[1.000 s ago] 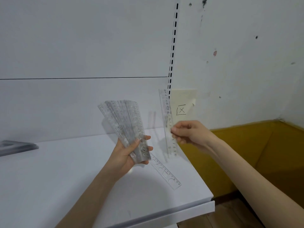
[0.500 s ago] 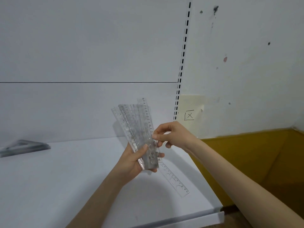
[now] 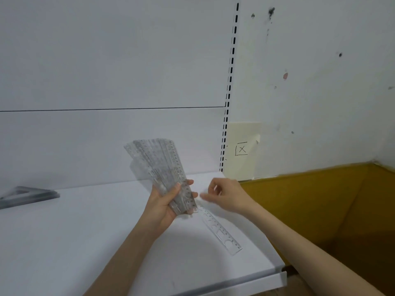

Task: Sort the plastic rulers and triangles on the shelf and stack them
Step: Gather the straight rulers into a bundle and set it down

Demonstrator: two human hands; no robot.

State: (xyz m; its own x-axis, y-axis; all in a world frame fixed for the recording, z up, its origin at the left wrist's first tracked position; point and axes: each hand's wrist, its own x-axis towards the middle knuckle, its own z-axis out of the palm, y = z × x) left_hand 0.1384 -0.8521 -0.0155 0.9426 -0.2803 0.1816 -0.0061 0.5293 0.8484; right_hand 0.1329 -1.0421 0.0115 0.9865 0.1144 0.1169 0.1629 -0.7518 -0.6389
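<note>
Left hand [image 3: 162,208]: grips fanned bundle of clear plastic rulers [image 3: 158,165].
Right hand [image 3: 226,195]: beside bundle, fingers loose, empty.
Under right hand: single clear plastic ruler [image 3: 222,231] flat on white shelf [image 3: 85,231].

I have only one view, the head camera; it looks forward and down across the white shelf [image 3: 64,242] toward the back panel [image 3: 106,60]; close in over its right end, wide-angle.

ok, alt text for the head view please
A person's left hand grips a fanned bundle of clear rulers above a white shelf, while the empty right hand hovers beside it. One loose ruler lies on the shelf; grey triangles sit far left.
</note>
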